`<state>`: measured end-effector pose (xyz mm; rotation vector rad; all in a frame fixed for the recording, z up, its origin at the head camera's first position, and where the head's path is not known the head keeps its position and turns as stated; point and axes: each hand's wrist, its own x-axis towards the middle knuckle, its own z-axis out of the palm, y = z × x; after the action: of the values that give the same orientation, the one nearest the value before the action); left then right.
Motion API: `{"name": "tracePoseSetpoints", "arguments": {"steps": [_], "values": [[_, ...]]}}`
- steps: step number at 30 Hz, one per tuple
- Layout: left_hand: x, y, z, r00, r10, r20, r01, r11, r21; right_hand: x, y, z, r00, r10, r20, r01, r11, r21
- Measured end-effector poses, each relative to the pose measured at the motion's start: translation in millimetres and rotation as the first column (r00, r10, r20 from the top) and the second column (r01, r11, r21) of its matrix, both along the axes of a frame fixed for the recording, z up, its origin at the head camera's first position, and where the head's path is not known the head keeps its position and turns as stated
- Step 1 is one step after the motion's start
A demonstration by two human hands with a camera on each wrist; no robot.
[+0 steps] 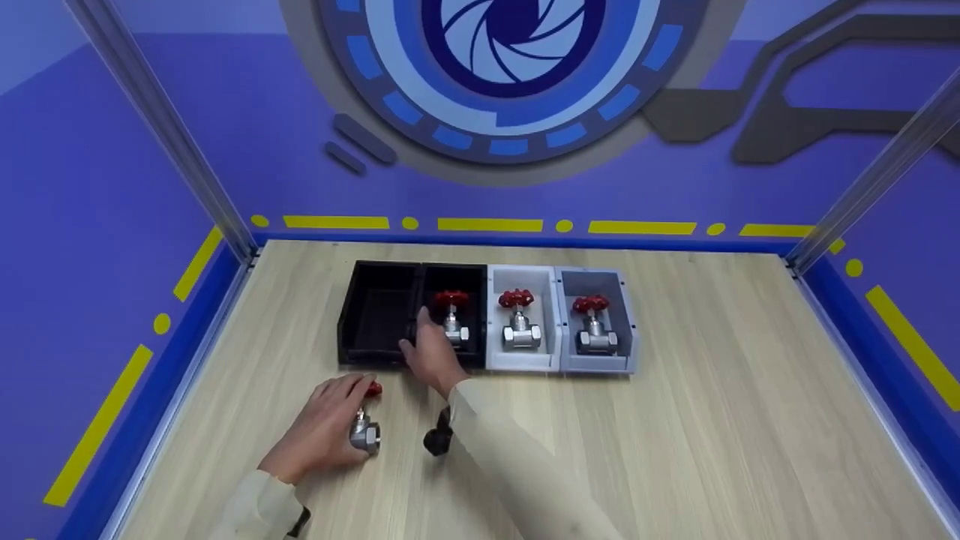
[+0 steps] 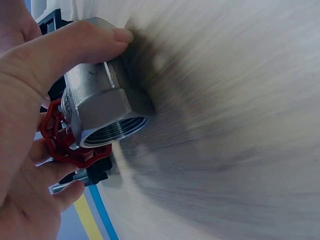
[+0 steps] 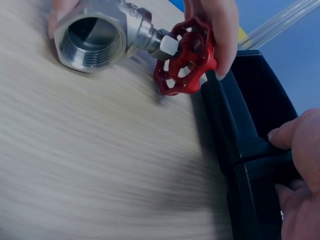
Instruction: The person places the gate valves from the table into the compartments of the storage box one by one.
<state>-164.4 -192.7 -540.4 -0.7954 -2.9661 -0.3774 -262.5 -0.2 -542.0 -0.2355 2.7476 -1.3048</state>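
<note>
My left hand grips a metal gate valve with a red handwheel, just in front of the bins at the left. In the left wrist view the thumb lies over the valve body, and fingers reach round the handwheel. At the black bins my right hand pinches the adjoining walls between the left black bin and the black bin beside it. That second bin holds another gate valve, partly hidden by the hand.
To the right, a white bin and a grey bin each hold a red-wheeled valve. The bins stand in a row on a wooden tabletop. Printed panels and metal posts bound the table.
</note>
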Motion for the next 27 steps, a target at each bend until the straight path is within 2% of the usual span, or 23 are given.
{"name": "tracePoseSetpoints", "arguments": {"steps": [7,19,27], "values": [[-2.2,0.3,4.8,0.998,0.033,0.051,-0.033,0.999,-0.006,0.2,0.2,-0.7,1.000,0.004,-0.014,-0.004,1.000,-0.010],[-11.2,2.9,18.7,0.998,0.049,-0.024,-0.049,0.999,-0.005,0.9,0.4,-1.1,0.999,-0.007,-0.049,0.007,1.000,0.003],[-19.3,5.7,27.2,0.999,0.043,-0.018,-0.043,0.999,-0.019,0.3,0.3,-0.4,0.999,-0.021,-0.046,0.021,1.000,0.007]]}}
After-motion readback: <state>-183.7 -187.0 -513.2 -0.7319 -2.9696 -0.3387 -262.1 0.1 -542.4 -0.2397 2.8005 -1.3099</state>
